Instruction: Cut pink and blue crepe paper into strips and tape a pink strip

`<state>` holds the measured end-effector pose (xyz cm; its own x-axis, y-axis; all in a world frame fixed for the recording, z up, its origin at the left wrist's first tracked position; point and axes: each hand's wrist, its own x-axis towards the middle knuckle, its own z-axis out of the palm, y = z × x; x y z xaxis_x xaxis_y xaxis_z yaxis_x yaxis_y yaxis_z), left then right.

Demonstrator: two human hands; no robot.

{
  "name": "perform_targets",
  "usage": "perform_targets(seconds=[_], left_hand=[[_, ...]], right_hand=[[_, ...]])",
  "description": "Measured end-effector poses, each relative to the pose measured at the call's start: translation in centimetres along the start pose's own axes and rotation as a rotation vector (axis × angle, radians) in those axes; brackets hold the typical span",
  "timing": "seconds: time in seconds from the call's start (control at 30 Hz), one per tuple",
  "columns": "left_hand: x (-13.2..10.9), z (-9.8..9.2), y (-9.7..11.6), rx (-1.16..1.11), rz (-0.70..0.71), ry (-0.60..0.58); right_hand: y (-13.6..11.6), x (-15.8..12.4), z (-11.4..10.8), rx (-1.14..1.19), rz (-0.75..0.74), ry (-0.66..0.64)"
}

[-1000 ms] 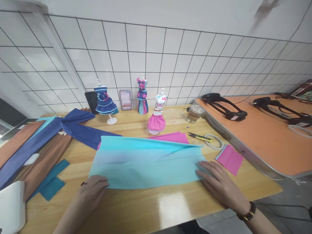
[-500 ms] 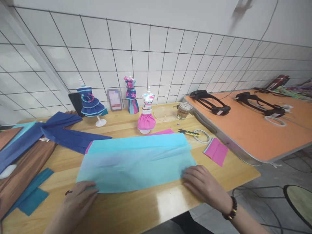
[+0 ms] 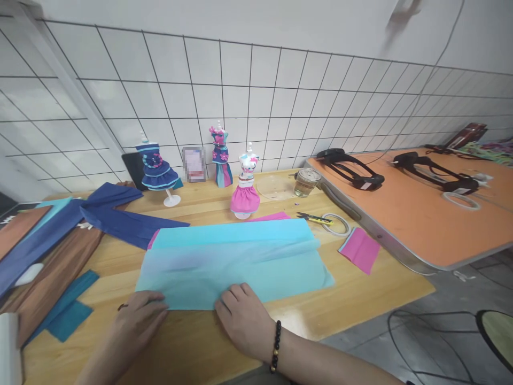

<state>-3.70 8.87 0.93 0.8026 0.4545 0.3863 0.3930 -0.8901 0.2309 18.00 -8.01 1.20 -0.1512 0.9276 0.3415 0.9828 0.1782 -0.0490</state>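
A light turquoise cloth (image 3: 240, 267) is spread on the wooden table in front of me, with brighter blue along its far strip and pink showing beneath its left end. My left hand (image 3: 138, 321) rests at the near left corner, fingers lying together over the cloth's edge. Beside the middle of the near edge is my right hand (image 3: 248, 321), fingers bent loosely and tips touching the cloth. Neither hand lifts the fabric. The right end of the cloth lies untouched, its near corner flared out.
Three small dress forms, one in a pink skirt (image 3: 245, 200), stand behind the cloth. A yellow cutter (image 3: 318, 219), tape roll (image 3: 336, 224), pink piece (image 3: 360, 250) and glass (image 3: 306, 183) are at right. Blue (image 3: 132, 216) and brown (image 3: 60, 272) fabrics lie left; an orange table (image 3: 425, 224) adjoins.
My right hand has moved left along the near edge, from the right corner to the middle. My left hand stays at its corner. The view has shifted slightly left.
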Motion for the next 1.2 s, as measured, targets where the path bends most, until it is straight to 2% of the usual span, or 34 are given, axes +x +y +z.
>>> perform_targets(seconds=[0.13,0.33,0.5,0.67,0.8,1.0,1.2], left_hand=[[-0.2,-0.1,-0.1,0.008,-0.019,-0.017],[0.0,-0.4,-0.3,-0.004,0.043,0.039],[0.0,-0.2,-0.7,0.003,0.033,0.034],[-0.1,0.0,-1.0,0.013,0.035,0.01],[-0.1,0.1,-1.2,-0.009,0.032,0.021],[-0.7,0.5,-1.8,-0.021,-0.133,-0.138],[-0.9,1.0,-2.7,-0.023,-0.077,-0.131]], right_hand=[[1.7,-1.8,-0.3,0.056,0.053,0.043],[5.8,-7.0,-4.0,0.137,0.25,0.045],[9.9,-11.8,-7.1,0.106,0.385,-0.026],[13.1,-15.7,-8.7,0.148,0.508,-0.134],[14.0,-16.7,-9.2,0.234,0.574,-0.181],[14.2,-16.7,-9.1,0.301,0.627,-0.166],[14.8,-16.9,-8.5,0.328,0.614,-0.149]])
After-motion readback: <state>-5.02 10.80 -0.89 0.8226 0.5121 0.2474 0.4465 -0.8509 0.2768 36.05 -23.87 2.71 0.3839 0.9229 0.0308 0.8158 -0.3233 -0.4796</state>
